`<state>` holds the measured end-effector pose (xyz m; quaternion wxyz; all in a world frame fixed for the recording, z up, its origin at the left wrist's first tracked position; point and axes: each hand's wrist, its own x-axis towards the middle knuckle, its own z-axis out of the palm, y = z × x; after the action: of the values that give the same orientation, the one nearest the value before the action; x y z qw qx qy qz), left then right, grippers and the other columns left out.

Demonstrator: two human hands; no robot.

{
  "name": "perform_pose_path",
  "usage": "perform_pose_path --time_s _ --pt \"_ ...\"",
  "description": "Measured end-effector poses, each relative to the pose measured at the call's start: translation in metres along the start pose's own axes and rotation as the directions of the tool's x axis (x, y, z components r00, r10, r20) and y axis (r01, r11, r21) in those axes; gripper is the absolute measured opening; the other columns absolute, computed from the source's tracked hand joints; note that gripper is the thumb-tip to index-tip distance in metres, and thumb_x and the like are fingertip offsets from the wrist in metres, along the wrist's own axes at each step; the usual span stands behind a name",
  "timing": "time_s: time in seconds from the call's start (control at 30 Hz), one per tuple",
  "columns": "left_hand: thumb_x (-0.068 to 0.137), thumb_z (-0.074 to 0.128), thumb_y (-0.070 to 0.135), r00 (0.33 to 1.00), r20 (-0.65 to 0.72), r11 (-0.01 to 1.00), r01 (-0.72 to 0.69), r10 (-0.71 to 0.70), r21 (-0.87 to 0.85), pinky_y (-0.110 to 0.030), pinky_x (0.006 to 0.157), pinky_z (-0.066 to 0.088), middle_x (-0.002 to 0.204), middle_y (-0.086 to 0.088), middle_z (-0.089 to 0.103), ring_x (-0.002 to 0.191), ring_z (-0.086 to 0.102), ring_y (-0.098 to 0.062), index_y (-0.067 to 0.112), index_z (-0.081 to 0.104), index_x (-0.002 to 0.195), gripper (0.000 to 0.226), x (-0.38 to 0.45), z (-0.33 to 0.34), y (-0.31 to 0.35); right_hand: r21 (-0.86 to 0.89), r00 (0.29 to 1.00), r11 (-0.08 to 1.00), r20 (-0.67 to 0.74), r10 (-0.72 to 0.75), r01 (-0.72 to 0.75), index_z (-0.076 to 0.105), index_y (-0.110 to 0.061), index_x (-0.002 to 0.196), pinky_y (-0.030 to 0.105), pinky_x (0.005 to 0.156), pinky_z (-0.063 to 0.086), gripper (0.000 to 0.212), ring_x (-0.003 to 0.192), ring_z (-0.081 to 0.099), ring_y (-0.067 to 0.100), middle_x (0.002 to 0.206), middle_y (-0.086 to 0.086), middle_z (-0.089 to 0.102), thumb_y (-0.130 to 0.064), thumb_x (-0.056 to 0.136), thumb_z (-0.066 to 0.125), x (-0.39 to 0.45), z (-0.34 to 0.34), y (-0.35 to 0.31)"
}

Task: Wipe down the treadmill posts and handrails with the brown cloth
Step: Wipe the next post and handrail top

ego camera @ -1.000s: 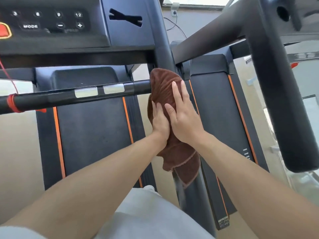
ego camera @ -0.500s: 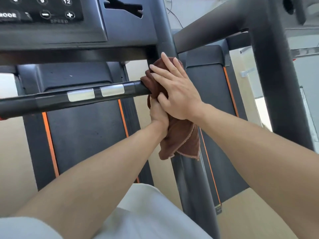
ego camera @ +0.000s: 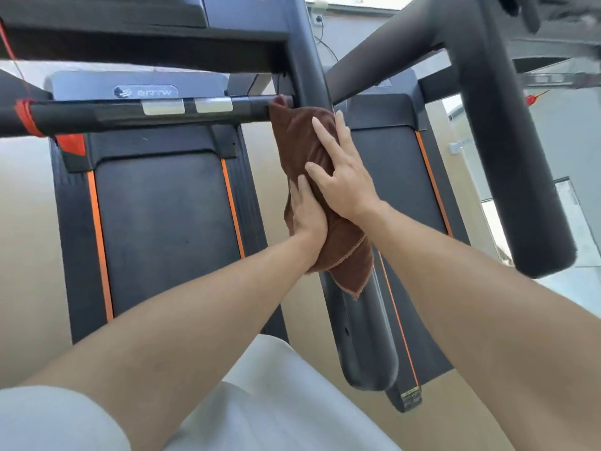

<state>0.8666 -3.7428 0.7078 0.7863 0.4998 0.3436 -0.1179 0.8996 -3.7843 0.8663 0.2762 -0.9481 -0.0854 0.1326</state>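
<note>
Both hands have slid back down the post (ego camera: 354,320) from its top, where they were half a second ago. The brown cloth (ego camera: 305,148) stays wrapped around the post, just right of the handrail (ego camera: 136,113). The right hand (ego camera: 341,180) presses it with straight fingers; the left hand (ego camera: 307,213) lies flat below. This looks like repeated up-and-down strokes, so the post is still being wiped.

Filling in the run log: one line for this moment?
step: wiping post | brown cloth: wrapped on post | left hand: pressing cloth | right hand: pressing cloth
</note>
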Motion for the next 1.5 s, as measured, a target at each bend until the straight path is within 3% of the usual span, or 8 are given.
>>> perform_pose_path --time_s 0.1,0.27,0.7,0.87,1.03,1.2,1.33,1.5 --pt "0.067 0.019 0.101 1.000 -0.012 1.000 0.015 -0.015 0.021 -0.046 0.121 0.029 0.156 0.017 0.044 0.143 0.042 -0.013 0.058 0.034 0.148 0.093 -0.070 -0.003 0.006 0.112 0.999 0.992 0.012 0.048 -0.049 0.018 -0.055 0.158 0.036 0.118 0.029 0.068 0.155 0.017 0.005 0.171 -0.021 -0.002 -0.043 0.101 0.054 -0.046 0.004 0.017" --pt "0.094 0.018 0.077 1.000 -0.010 0.994 -0.026 0.027 0.107 -0.043 0.127 0.012 0.167 0.011 0.025 0.154 0.021 -0.013 0.038 0.019 0.161 0.078 -0.152 -0.004 -0.018 0.289 0.997 0.954 0.022 0.079 -0.082 0.019 -0.050 0.160 0.033 0.125 0.017 0.067 0.147 0.010 -0.014 0.171 -0.018 0.013 -0.045 0.103 0.053 -0.120 0.013 0.046" --pt "0.105 0.019 0.063 0.999 -0.035 0.982 -0.025 0.032 0.187 -0.040 0.127 0.013 0.168 0.010 0.020 0.155 0.018 -0.015 0.037 0.016 0.162 0.063 -0.278 -0.012 -0.106 0.487 0.984 0.864 -0.043 0.174 -0.131 0.026 -0.044 0.161 0.018 0.113 0.026 0.054 0.147 0.036 0.003 0.163 -0.018 0.036 -0.043 0.109 0.043 -0.277 0.039 0.083" --pt "0.097 0.032 0.074 0.996 -0.093 0.940 0.020 0.012 0.340 -0.044 0.117 0.037 0.154 0.006 0.046 0.139 0.046 -0.022 0.041 0.037 0.152 0.064 -0.316 -0.026 -0.126 0.577 0.960 0.811 -0.162 0.230 -0.097 0.045 -0.034 0.155 0.028 0.122 0.030 0.044 0.146 0.039 0.002 0.157 -0.016 0.046 -0.031 0.111 0.045 -0.312 0.051 0.088" --pt "0.093 0.053 0.068 0.988 -0.139 0.973 0.095 -0.067 0.210 -0.033 0.096 0.048 0.131 0.008 0.057 0.114 0.058 -0.014 0.033 0.046 0.141 0.059 -0.334 -0.030 -0.133 0.554 0.938 0.831 -0.264 0.223 -0.042 0.055 -0.036 0.148 0.025 0.119 0.036 0.041 0.144 0.043 0.000 0.150 -0.020 0.049 -0.023 0.109 0.050 -0.342 0.063 0.099" --pt "0.087 0.066 0.065 0.960 0.044 0.941 0.261 -0.277 0.214 -0.039 0.096 0.055 0.120 0.007 0.071 0.111 0.067 -0.018 0.033 0.057 0.136 0.059 -0.347 -0.029 -0.151 0.642 0.920 0.760 -0.228 0.320 -0.105 0.068 -0.031 0.134 0.017 0.109 0.043 0.036 0.126 0.056 -0.006 0.134 -0.018 0.066 -0.013 0.106 0.052 -0.367 0.058 0.114" --pt "0.078 0.073 0.062 0.889 0.197 0.887 0.345 -0.413 0.306 -0.049 0.098 0.057 0.111 0.003 0.078 0.106 0.073 -0.022 0.033 0.067 0.123 0.054 -0.355 -0.023 -0.160 0.780 0.853 0.590 -0.151 0.499 -0.208 0.077 -0.021 0.108 0.034 0.107 0.049 0.035 0.110 0.066 0.004 0.111 -0.011 0.075 0.003 0.096 0.055 -0.383 0.048 0.135" --pt "0.090 0.072 0.038 0.964 0.210 0.843 0.025 -0.163 0.537 -0.023 0.082 0.053 0.100 0.011 0.073 0.096 0.068 -0.010 0.028 0.066 0.113 0.025 -0.356 -0.012 -0.163 0.927 0.876 0.250 0.139 0.462 -0.279 0.066 -0.021 0.116 0.038 0.081 0.058 0.035 0.086 0.070 0.018 0.097 0.005 0.075 -0.015 0.083 0.075 -0.393 0.005 0.160"
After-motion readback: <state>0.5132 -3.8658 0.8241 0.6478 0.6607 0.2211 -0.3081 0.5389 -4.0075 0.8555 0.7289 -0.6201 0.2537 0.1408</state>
